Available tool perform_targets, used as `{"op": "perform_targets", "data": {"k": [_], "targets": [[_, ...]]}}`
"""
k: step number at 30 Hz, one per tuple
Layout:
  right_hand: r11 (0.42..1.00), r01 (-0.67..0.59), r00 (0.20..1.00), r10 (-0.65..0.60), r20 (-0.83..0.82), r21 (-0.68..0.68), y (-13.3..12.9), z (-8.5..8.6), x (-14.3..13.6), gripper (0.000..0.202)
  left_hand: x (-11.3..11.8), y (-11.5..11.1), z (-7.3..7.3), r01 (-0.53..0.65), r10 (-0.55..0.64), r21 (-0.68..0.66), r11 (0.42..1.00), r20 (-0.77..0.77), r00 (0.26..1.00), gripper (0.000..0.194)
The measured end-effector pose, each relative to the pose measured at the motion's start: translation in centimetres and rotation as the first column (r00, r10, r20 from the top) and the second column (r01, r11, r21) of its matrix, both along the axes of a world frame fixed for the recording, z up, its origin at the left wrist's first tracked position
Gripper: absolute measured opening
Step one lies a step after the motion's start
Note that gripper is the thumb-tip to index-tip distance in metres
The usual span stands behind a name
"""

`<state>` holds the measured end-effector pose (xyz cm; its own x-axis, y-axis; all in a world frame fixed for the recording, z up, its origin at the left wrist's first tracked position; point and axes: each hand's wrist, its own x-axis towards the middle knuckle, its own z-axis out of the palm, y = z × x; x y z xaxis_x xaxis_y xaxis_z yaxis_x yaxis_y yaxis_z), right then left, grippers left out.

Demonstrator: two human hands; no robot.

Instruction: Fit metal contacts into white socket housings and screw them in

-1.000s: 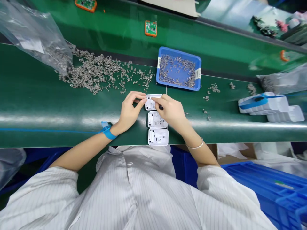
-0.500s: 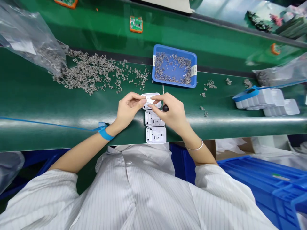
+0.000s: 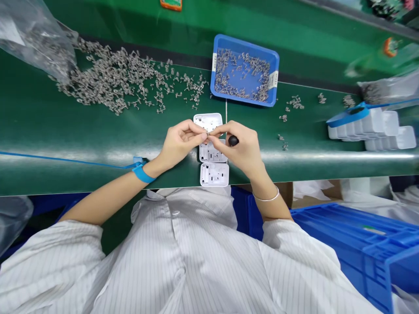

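Observation:
Three white plastic housings stand in a column in front of me: a far one (image 3: 208, 121), a middle one (image 3: 212, 153) and a near one (image 3: 214, 175). Over the far and middle ones, my left hand (image 3: 185, 141) and my right hand (image 3: 241, 146) meet at the fingertips. A tiny metal piece (image 3: 207, 133) shows between them, pinched by both hands; its shape is too small to tell. A black round-ended tool (image 3: 233, 140) sticks out at my right palm. Beyond the housings lies a blue tray (image 3: 244, 102) with small metal springs in it.
A large heap of metal springs (image 3: 114, 78) spreads at the left beside a plastic bag (image 3: 36, 39). Small spring clusters (image 3: 295, 102) lie right of the tray. White divided trays (image 3: 373, 124) and a blue strap stand further right. A blue cord runs to my left wrist.
My hands have come together at the fingertips, with the small metal piece now showing between them. The view has shifted, so the bench and tray sit higher in the picture.

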<state>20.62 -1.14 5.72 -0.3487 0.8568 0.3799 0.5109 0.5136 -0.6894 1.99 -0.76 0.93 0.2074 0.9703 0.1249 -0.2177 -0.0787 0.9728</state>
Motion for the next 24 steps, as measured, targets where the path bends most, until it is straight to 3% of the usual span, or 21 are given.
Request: {"op": "perform_targets", "data": {"k": [3, 5, 8, 15, 24], "targets": [[0.997, 0.068, 0.996, -0.066, 0.064, -0.035, -0.2, -0.2, 0.2, 0.004, -0.8, 0.1, 0.2, 0.025, 0.015, 0.191, 0.981, -0.208, 0.978, 0.038], [0.988, 0.113, 0.988, -0.101, 0.115, -0.105, -0.5, -0.6, 0.4, 0.006, -1.4, 0.2, 0.5, 0.094, 0.064, 0.337, 0.937, -0.429, 0.901, 0.053], [0.961, 0.157, 0.967, -0.104, 0.232, -0.226, -0.8, -1.4, 0.3, 0.007, -1.7, 0.3, 0.1, 0.217, 0.109, 0.405, 0.888, -0.645, 0.756, 0.064], [0.943, 0.211, 0.909, -0.092, 0.407, -0.257, -0.8, -2.7, -0.7, 0.012, -1.0, 0.2, -2.3, 0.305, 0.077, 0.350, 0.885, -0.758, 0.647, 0.052], [0.960, 0.129, 0.895, -0.005, 0.446, -0.248, -0.2, -1.6, -0.7, 0.010, -1.4, 0.7, -2.4, 0.349, 0.010, 0.279, 0.895, -0.794, 0.608, 0.046]]}}
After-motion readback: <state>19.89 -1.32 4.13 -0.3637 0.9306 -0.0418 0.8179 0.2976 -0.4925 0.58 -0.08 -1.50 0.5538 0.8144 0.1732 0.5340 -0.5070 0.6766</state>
